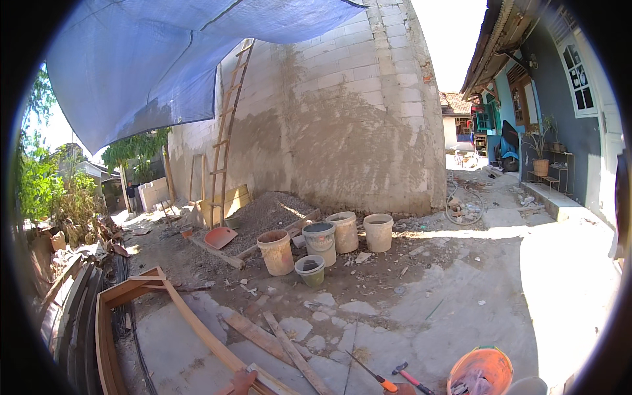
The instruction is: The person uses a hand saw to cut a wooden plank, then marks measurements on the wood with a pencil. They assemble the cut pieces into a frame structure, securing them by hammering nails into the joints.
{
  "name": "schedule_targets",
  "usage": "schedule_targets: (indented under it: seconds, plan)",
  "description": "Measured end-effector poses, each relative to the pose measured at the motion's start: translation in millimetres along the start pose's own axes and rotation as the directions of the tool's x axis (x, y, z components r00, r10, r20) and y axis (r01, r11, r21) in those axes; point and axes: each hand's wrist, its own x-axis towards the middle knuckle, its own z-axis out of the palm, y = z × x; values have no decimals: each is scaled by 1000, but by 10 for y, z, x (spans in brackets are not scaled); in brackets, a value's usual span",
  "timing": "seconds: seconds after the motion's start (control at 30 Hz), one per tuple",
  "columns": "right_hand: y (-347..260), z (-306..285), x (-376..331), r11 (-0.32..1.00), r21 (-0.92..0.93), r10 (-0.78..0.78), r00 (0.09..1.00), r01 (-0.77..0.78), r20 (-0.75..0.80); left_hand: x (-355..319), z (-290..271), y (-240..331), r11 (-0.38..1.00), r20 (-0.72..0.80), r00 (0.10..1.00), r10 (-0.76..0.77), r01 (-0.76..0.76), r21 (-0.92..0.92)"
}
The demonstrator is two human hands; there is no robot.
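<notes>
Hands: neither of the person's hands shows in the head view, so whether the fingers are released, clenched or grasping anything cannot be told.
Near right: a round orange plastic bucket (482, 370) stands at the lower edge on the concrete floor (461, 289), with something pale and crumpled inside it.
Near centre: a hammer with a red and black handle (411, 376) lies just left of the orange bucket; a thin orange-handled tool (370, 373) lies beside it.
Near left: a long wooden frame (131, 289) lies flat, with loose wooden planks (276, 339) to its right.
Middle: five plastic buckets stand close together, a tan one (276, 252), a grey-rimmed one (319, 241), two cream ones (345, 230) (378, 232) and a small green one (310, 270).
Far: a heap of grey sand (266, 214) lies against a half-plastered block wall (342, 118), with a wooden ladder (230, 118) leaning on it.
Overhead: a blue tarpaulin (158, 59).
</notes>
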Motion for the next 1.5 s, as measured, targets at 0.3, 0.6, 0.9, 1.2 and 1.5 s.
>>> schedule_targets:
  seconds: [0.3, 0.6, 0.9, 1.2, 1.5]
  plan:
    - [-2290, -2392, 987, 706, 705, -50, 998, 64, -41, 38, -106, -58, 936, -158, 968, -195, 136, -326]
    - [-3100, -1722, 684, 612, 761, -95, 936, -214, 339, 90, 139, -90, 935, -165, 960, -227, 168, -312]
    - [-3106, -1404, 740, 650, 714, -213, 839, -261, 501, 43, 13, -237, 937, -175, 955, -238, 178, -301]
    - [-2956, -1346, 744, 668, 720, -251, 855, -186, 454, 108, -168, -3, 922, -17, 950, -313, 299, -245]
    - [-2735, -1776, 703, 635, 751, -147, 926, -182, 349, 85, -119, -213, 938, -43, 959, -281, 264, -225]
